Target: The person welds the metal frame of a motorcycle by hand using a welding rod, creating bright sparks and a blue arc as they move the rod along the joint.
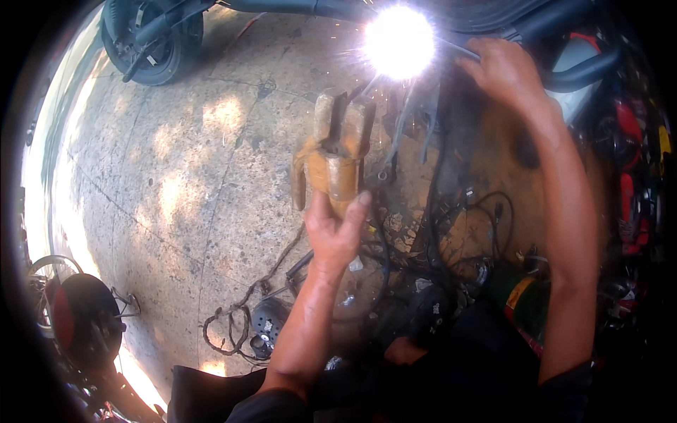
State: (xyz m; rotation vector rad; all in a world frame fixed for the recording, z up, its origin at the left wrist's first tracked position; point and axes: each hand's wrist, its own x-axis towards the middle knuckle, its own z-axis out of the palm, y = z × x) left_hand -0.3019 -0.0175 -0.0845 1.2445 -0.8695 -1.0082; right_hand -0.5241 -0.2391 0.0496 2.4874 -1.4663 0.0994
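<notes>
In my left hand (331, 233) is a worn welding electrode holder (335, 173), wrapped in orange-brown material, its jaws pointing away from me. From the jaws a thin electrode (370, 84) runs up to a blinding white welding arc (399, 42), which hides the spot being touched. To the right of the glare my right hand (504, 67) pinches a thin metal rod (458, 49) whose far end disappears into the light. Dark frame tubes (303, 7) of a vehicle cross above the arc. Small sparks fly around it.
A black wheel (159, 42) stands at the far left. Cables (493, 218) tangle on the concrete floor (176, 176) near my feet, beside a dark perforated clog (269, 317). Thin metal strips (402, 130) hang below the arc. A round dark object (88, 317) is at lower left.
</notes>
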